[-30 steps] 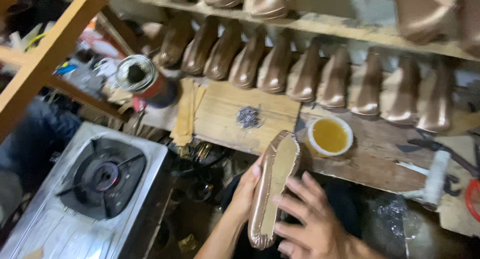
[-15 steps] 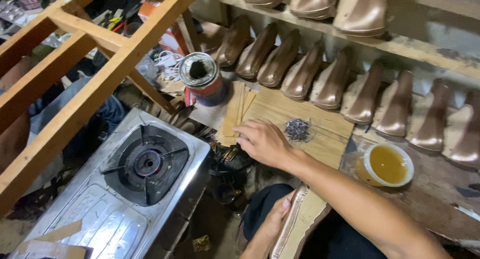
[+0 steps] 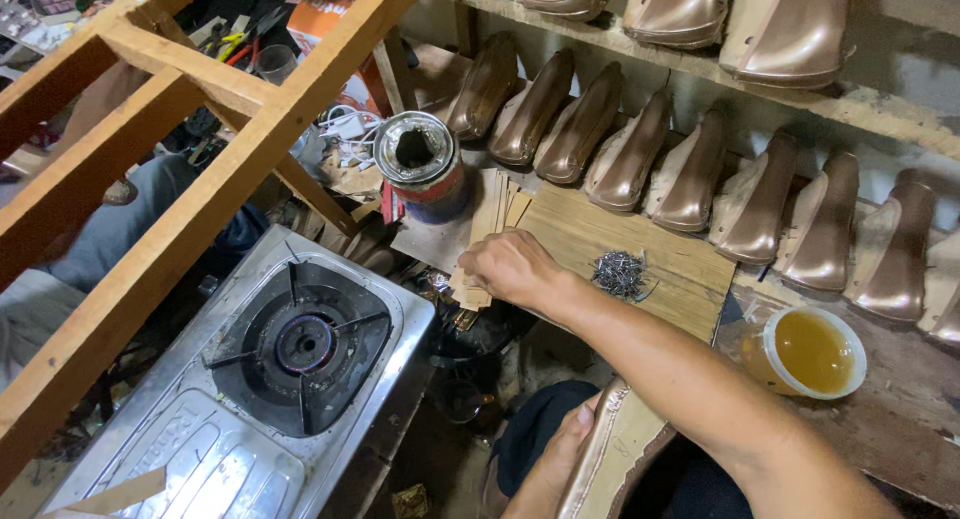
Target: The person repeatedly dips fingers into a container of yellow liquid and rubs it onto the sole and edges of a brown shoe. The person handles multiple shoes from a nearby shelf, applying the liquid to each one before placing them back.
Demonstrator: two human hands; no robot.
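Reaching farther left since 0.5 s ago, right hand [image 3: 512, 267] seemingly pinches 1 tan strip [image 3: 478, 241] while left hand [image 3: 560, 449] grips the shoe [image 3: 610, 459]; lift it singly.

A: Any packages up there?

B: One orange and white carton [image 3: 318, 19], upper left of the frame, partly behind the wooden beam.

A: Labels?

B: The open round tin [image 3: 422, 169], upper middle, wears a red and dark blue band around its side.

A: Screens or signs?

B: None visible.
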